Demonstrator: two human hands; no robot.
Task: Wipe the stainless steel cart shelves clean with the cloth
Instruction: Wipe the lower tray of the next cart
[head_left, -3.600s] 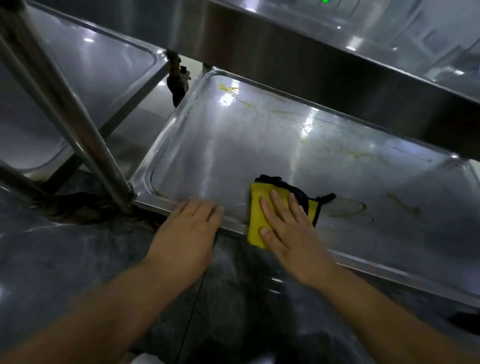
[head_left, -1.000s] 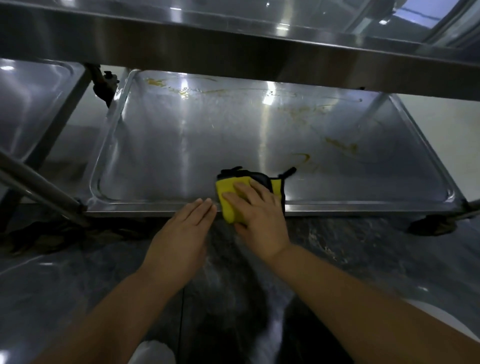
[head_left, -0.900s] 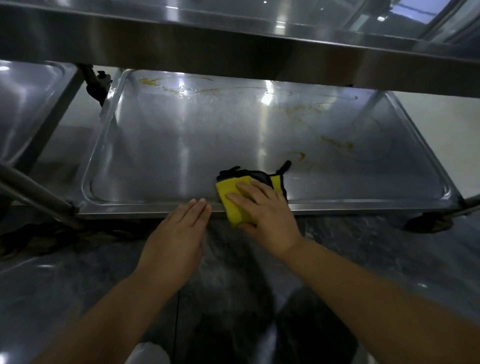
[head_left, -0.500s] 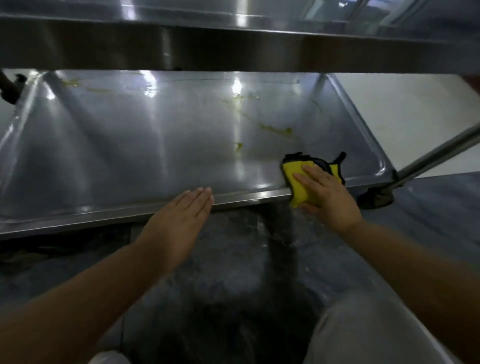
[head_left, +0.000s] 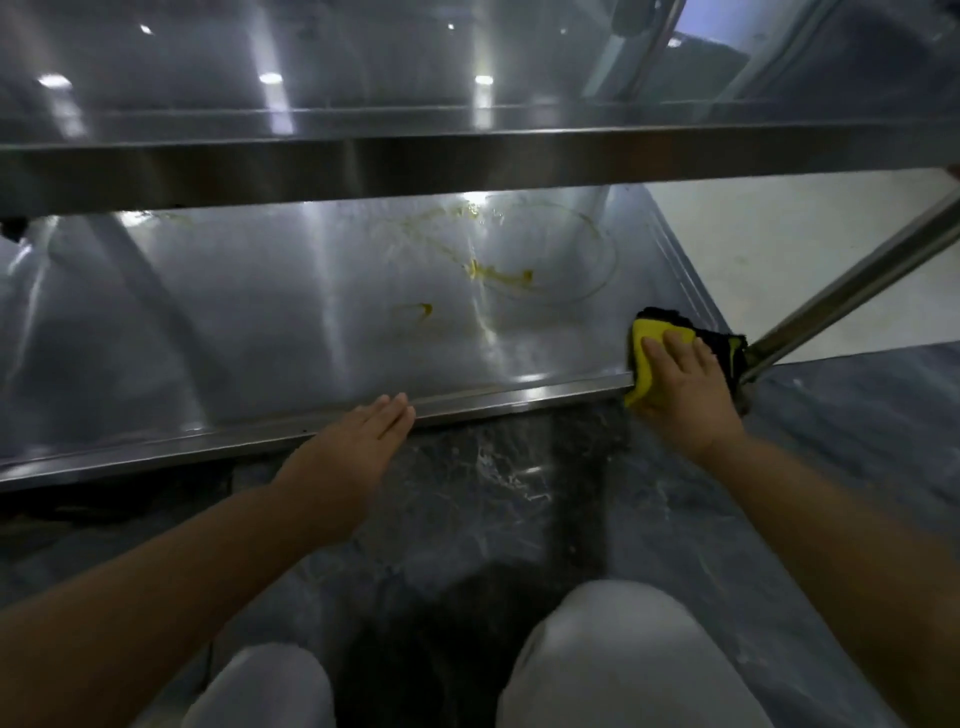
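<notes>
Yellow cloth (head_left: 649, 358) sits at the front-right corner of the lower shelf (head_left: 260, 322) under the flat, slightly spread fingers of the right hand (head_left: 685, 395); yellowish smears (head_left: 498, 275) mid-shelf look unwiped, and the left hand (head_left: 353, 447), fingers together, rests at its front rim.

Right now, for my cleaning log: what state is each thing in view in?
Lower shelf, yellow stains unwiped near its middle and back.
Cloth, draped over the shelf's front rim near the right corner, pressed flat.
Right hand, flat on the cloth.
Left hand, flat, fingertips at the front rim.
</notes>
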